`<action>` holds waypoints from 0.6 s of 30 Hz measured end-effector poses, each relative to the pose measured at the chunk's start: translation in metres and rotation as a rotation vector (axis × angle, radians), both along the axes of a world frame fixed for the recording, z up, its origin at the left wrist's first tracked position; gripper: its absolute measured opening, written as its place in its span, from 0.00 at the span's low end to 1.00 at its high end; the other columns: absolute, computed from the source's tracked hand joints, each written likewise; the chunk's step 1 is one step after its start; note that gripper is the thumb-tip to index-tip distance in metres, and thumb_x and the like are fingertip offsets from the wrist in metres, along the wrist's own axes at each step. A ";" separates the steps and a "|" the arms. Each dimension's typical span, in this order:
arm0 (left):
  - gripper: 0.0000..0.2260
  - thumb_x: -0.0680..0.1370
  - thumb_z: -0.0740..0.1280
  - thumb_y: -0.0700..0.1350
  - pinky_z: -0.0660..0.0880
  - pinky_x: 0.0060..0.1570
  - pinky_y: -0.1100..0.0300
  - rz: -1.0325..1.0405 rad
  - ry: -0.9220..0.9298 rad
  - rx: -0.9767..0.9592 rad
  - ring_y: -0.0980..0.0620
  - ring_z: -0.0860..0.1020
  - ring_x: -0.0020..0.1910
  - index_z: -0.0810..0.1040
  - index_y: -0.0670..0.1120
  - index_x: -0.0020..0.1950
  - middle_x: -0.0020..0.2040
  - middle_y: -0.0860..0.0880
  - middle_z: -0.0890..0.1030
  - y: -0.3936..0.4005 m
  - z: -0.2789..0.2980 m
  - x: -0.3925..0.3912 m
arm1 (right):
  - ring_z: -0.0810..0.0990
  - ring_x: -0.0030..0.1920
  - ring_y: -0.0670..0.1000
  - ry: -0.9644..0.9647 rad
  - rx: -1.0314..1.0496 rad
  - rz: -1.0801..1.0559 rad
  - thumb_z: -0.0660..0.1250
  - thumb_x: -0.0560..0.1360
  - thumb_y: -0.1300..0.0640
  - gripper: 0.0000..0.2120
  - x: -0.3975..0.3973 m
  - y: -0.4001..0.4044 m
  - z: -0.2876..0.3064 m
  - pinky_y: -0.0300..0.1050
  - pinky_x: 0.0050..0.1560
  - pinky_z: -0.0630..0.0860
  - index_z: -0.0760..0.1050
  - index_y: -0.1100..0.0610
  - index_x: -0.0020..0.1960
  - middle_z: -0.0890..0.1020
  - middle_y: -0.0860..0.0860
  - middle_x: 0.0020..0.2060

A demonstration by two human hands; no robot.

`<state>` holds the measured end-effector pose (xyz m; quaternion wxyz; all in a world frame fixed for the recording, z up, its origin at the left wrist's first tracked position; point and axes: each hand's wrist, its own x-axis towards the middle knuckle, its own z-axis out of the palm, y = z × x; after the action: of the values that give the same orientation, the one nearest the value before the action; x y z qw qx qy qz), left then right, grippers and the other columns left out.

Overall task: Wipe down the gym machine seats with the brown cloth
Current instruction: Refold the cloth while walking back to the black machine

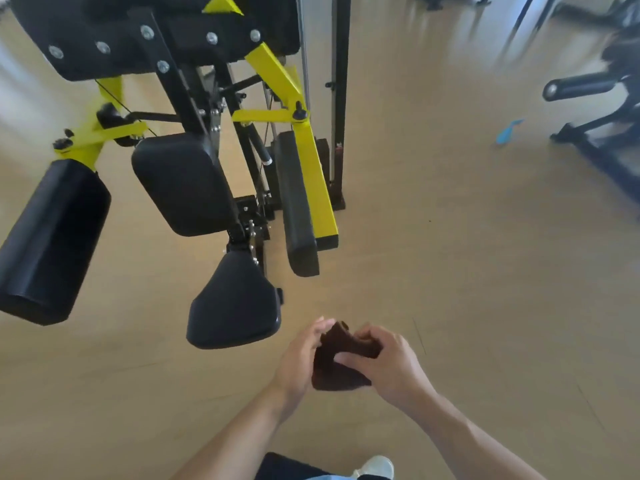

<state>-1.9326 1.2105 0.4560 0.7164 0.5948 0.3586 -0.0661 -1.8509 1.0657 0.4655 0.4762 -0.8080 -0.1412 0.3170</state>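
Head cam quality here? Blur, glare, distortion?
Head view: hands and brown cloth are fairly sharp; motion blur smears the edges, worst at the blue object and the right-hand machine; window glare streaks the floor; wide-angle bending tilts the black post.

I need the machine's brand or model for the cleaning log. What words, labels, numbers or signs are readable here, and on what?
None can be read.
The black and yellow gym machine shows no lettering on its frame or its seat pad.
The brown cloth, held between the left hand and the right hand, carries no visible tag.
The blue object on the floor is too blurred to tell.
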 end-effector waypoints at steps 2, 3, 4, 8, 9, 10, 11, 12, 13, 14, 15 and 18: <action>0.16 0.85 0.56 0.44 0.72 0.50 0.76 -0.040 -0.046 -0.018 0.64 0.79 0.60 0.84 0.46 0.60 0.62 0.57 0.83 -0.021 0.009 0.028 | 0.79 0.32 0.37 -0.010 0.022 0.002 0.83 0.65 0.54 0.10 0.024 -0.024 0.008 0.30 0.34 0.73 0.82 0.50 0.40 0.83 0.39 0.32; 0.14 0.84 0.59 0.42 0.72 0.50 0.76 -0.065 -0.059 0.007 0.63 0.80 0.59 0.85 0.44 0.57 0.59 0.56 0.85 -0.032 0.012 0.045 | 0.78 0.31 0.37 -0.015 0.042 -0.048 0.83 0.65 0.56 0.10 0.037 -0.036 0.011 0.30 0.34 0.72 0.82 0.52 0.39 0.83 0.40 0.31; 0.11 0.83 0.63 0.42 0.73 0.48 0.76 -0.078 -0.080 0.028 0.62 0.82 0.55 0.85 0.41 0.54 0.55 0.55 0.86 -0.042 0.016 0.061 | 0.78 0.31 0.37 -0.027 0.058 -0.115 0.83 0.65 0.56 0.10 0.051 -0.049 0.012 0.30 0.34 0.72 0.82 0.52 0.39 0.83 0.41 0.31; 0.04 0.78 0.72 0.38 0.73 0.40 0.72 -0.067 -0.172 0.145 0.62 0.80 0.35 0.86 0.43 0.44 0.35 0.56 0.84 -0.076 0.021 0.131 | 0.81 0.39 0.41 -0.083 0.022 -0.310 0.83 0.65 0.52 0.13 0.106 -0.094 0.007 0.34 0.36 0.76 0.80 0.46 0.42 0.84 0.44 0.39; 0.04 0.77 0.73 0.37 0.73 0.39 0.73 -0.092 -0.178 0.149 0.64 0.80 0.34 0.86 0.44 0.43 0.33 0.57 0.84 -0.084 0.022 0.150 | 0.81 0.44 0.43 -0.098 -0.020 -0.313 0.82 0.65 0.50 0.15 0.121 -0.105 0.004 0.35 0.40 0.77 0.80 0.43 0.46 0.83 0.44 0.42; 0.03 0.76 0.74 0.37 0.72 0.39 0.74 -0.118 -0.185 0.144 0.65 0.80 0.34 0.86 0.44 0.43 0.33 0.58 0.85 -0.092 0.024 0.170 | 0.79 0.48 0.43 -0.141 -0.080 -0.289 0.82 0.65 0.47 0.18 0.136 -0.115 -0.002 0.37 0.46 0.77 0.80 0.39 0.51 0.81 0.43 0.46; 0.03 0.75 0.74 0.37 0.72 0.38 0.75 -0.145 -0.192 0.137 0.66 0.80 0.33 0.86 0.44 0.44 0.32 0.58 0.85 -0.099 0.024 0.190 | 0.76 0.52 0.44 -0.188 -0.173 -0.251 0.81 0.65 0.45 0.21 0.152 -0.124 -0.009 0.41 0.53 0.75 0.80 0.38 0.56 0.79 0.41 0.48; 0.04 0.74 0.75 0.36 0.72 0.39 0.75 -0.170 -0.207 0.132 0.66 0.80 0.34 0.86 0.44 0.43 0.33 0.58 0.85 -0.106 0.024 0.211 | 0.72 0.54 0.45 -0.240 -0.242 -0.218 0.81 0.66 0.43 0.22 0.167 -0.133 -0.013 0.44 0.58 0.73 0.81 0.39 0.57 0.78 0.40 0.49; 0.05 0.74 0.75 0.36 0.72 0.39 0.75 -0.202 -0.222 0.130 0.65 0.81 0.34 0.86 0.46 0.42 0.33 0.58 0.85 -0.112 0.022 0.233 | 0.70 0.56 0.46 -0.260 -0.285 -0.209 0.80 0.66 0.42 0.21 0.183 -0.141 -0.019 0.45 0.61 0.71 0.82 0.43 0.57 0.77 0.39 0.51; 0.07 0.73 0.76 0.35 0.73 0.40 0.74 -0.237 -0.237 0.124 0.64 0.81 0.35 0.86 0.47 0.41 0.34 0.57 0.85 -0.118 0.021 0.254 | 0.68 0.59 0.46 -0.256 -0.302 -0.220 0.79 0.67 0.41 0.21 0.198 -0.149 -0.022 0.45 0.63 0.70 0.83 0.46 0.57 0.77 0.39 0.53; 0.08 0.73 0.75 0.35 0.73 0.40 0.73 -0.272 -0.244 0.115 0.64 0.81 0.35 0.86 0.48 0.40 0.34 0.57 0.85 -0.123 0.018 0.275 | 0.69 0.61 0.45 -0.233 -0.297 -0.250 0.79 0.67 0.40 0.22 0.214 -0.157 -0.026 0.43 0.64 0.70 0.83 0.49 0.56 0.78 0.39 0.55; 0.10 0.72 0.76 0.34 0.75 0.41 0.71 -0.331 -0.241 0.060 0.62 0.81 0.35 0.86 0.49 0.39 0.34 0.56 0.86 -0.139 0.006 0.343 | 0.79 0.41 0.42 -0.108 -0.273 -0.406 0.80 0.66 0.44 0.16 0.263 -0.178 -0.030 0.37 0.41 0.75 0.81 0.53 0.45 0.84 0.45 0.41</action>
<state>-1.5895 1.0717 0.4623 0.7154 0.6703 0.1695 -0.1008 -1.5875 0.8872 0.4354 0.4083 -0.8924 0.0430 0.1871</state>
